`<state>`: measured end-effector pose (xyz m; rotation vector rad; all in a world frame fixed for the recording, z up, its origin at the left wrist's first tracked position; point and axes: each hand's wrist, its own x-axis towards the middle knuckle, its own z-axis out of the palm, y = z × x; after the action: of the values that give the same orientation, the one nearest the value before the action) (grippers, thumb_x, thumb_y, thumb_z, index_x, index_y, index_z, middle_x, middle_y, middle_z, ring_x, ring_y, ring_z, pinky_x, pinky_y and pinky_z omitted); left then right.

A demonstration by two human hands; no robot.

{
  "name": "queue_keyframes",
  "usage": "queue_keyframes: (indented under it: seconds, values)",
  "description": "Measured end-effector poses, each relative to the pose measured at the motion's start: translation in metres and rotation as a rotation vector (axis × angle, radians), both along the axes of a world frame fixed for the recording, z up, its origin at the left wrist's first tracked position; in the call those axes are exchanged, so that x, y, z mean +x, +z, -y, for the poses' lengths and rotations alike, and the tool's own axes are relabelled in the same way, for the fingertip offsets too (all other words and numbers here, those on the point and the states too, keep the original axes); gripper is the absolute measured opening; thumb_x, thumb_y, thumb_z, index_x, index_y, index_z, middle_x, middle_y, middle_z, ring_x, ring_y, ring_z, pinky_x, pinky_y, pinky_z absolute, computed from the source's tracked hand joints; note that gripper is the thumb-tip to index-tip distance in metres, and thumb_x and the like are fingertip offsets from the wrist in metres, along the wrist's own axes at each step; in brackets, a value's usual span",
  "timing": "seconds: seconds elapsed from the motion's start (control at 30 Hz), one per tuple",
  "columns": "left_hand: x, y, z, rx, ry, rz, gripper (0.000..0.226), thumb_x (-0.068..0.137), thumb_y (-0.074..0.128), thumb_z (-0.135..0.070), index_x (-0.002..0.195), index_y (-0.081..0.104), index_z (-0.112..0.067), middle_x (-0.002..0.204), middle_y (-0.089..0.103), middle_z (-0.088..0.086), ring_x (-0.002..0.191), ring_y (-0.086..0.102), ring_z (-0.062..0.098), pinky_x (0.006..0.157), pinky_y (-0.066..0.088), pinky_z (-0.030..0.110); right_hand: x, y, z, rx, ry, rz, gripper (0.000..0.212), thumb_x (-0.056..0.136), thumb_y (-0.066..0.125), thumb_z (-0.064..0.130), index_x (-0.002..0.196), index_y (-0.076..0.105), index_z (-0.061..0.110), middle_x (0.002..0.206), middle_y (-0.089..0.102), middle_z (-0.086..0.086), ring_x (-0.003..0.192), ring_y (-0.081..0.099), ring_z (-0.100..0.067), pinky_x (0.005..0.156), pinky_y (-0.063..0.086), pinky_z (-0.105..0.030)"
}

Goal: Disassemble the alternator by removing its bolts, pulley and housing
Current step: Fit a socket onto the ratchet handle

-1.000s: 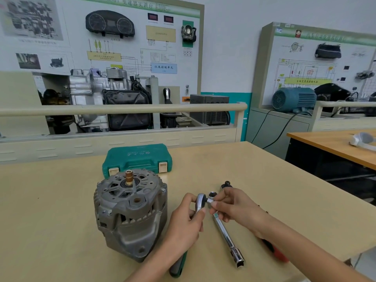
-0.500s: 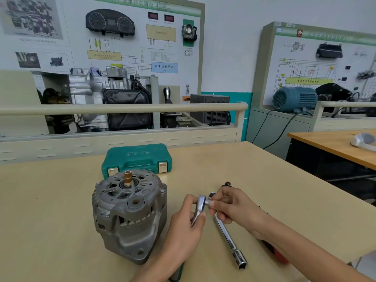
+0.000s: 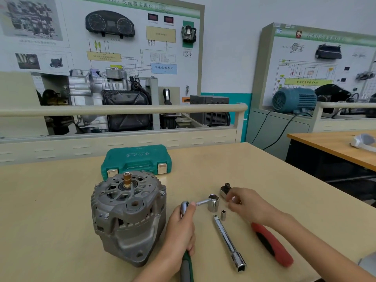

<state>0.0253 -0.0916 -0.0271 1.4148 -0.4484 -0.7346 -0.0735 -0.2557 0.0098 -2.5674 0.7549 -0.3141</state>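
1. Head view: the alternator [image 3: 128, 216] stands on the table [image 3: 50, 231], shaft end up, and I take it as the landmark for everything else.
2. Just to its right, the left hand [image 3: 180, 235] grips the ratchet [image 3: 185, 208], fingers curled round the green handle, thumb pressed against the chrome head.
3. A large socket [image 3: 213, 202] stands mouth up, right of the ratchet head, with a thin silver piece running from it toward that head; whether they are joined I cannot tell.
4. Further right of the alternator, the right hand [image 3: 247, 206] hovers over the loose pieces, its blurred fingertips seemingly pinching something small and shiny; what it is I cannot tell.
5. A small socket [image 3: 223, 215] stands just below those fingers, between them and the extension bar [image 3: 228, 241], which lies with its long axis running toward the near edge.
6. A dark fitting [image 3: 225, 188] sits just behind the right hand, and a red-handled tool [image 3: 272, 245] lies under that forearm.
7. My judgement: the tool is being fitted up, and the right hand is the nearer one to the sockets, while the ratchet head points right, toward them.
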Motion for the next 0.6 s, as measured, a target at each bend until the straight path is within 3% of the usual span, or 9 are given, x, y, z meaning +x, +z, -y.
queue_keyframes:
  seconds: [0.17, 0.3, 0.6]
  values:
    - [0.003, 0.0, 0.001, -0.055, 0.018, -0.184, 0.026, 0.097, 0.053, -0.034, 0.091, 0.047, -0.009, 0.042, 0.037, -0.002, 0.028, 0.026, 0.009, 0.031, 0.021, 0.015, 0.01, -0.019, -0.005, -0.115, 0.014, -0.171, 0.033, 0.094, 0.054, 0.026, 0.122, 0.053, 0.008, 0.106, 0.057, -0.009, 0.091, 0.053, -0.02, 0.073, 0.039, -0.024]
    - [0.008, -0.001, 0.0, -0.056, -0.001, -0.269, 0.024, 0.097, 0.051, -0.031, 0.085, 0.044, -0.012, 0.043, 0.034, -0.002, 0.028, 0.024, 0.008, 0.031, 0.018, 0.014, 0.016, -0.026, -0.005, -0.135, 0.017, -0.181, 0.026, 0.094, 0.051, 0.019, 0.116, 0.057, 0.007, 0.116, 0.057, -0.01, 0.1, 0.055, -0.022, 0.073, 0.037, -0.024]
    - [0.009, -0.008, 0.0, -0.023, -0.018, -0.23, 0.014, 0.096, 0.049, -0.02, 0.09, 0.051, -0.007, 0.044, 0.035, -0.001, 0.03, 0.025, 0.009, 0.032, 0.021, 0.015, 0.013, -0.025, -0.007, -0.101, -0.001, -0.174, 0.022, 0.092, 0.048, 0.011, 0.106, 0.062, 0.003, 0.105, 0.064, -0.009, 0.087, 0.051, -0.016, 0.067, 0.032, -0.02]
